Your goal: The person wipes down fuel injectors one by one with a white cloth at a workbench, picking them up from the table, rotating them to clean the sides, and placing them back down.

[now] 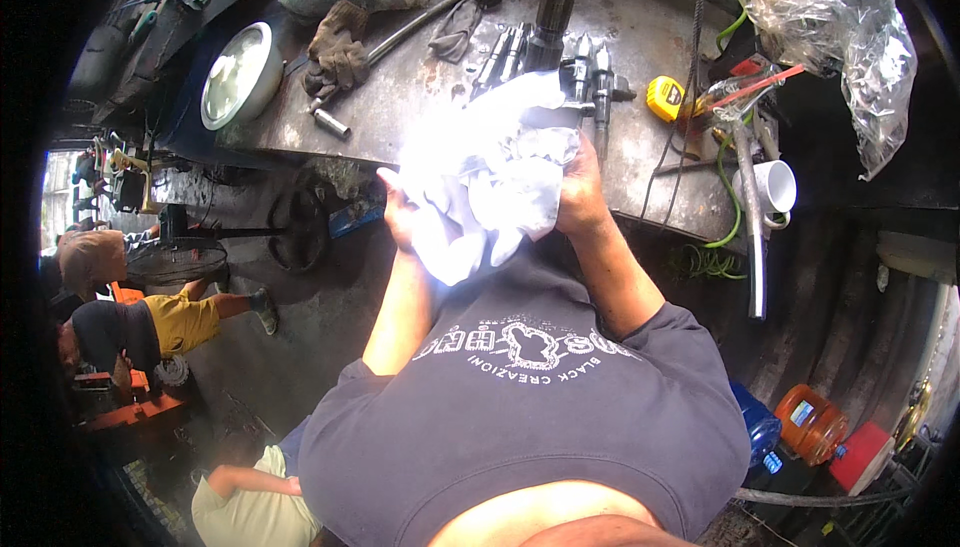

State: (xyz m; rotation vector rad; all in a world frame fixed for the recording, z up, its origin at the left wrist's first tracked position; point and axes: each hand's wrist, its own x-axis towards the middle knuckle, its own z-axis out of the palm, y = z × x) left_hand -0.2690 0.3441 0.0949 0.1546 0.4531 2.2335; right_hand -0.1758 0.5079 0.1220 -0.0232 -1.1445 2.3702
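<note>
A crumpled white cloth (490, 187), partly washed out by glare, is bunched between my hands at the bench's near edge. My left hand (400, 209) grips its left side, with the thumb showing and the other fingers mostly covered. On the right side, my right hand (582, 192) is closed on the cloth, its fingertips hidden. Just beyond the cloth, a dark ribbed metal cylinder (553, 17) lies among several slim, pointed dark metal parts (602, 82). Whether anything is wrapped inside the cloth I cannot tell.
The metal bench (400, 97) carries worn gloves (337, 55), a short metal socket (330, 124) and a yellow tape measure (664, 98). A white basin (240, 77) stands left; a white mug (770, 188) is at the right edge. Two people (180, 322) (255, 497) are off to the left.
</note>
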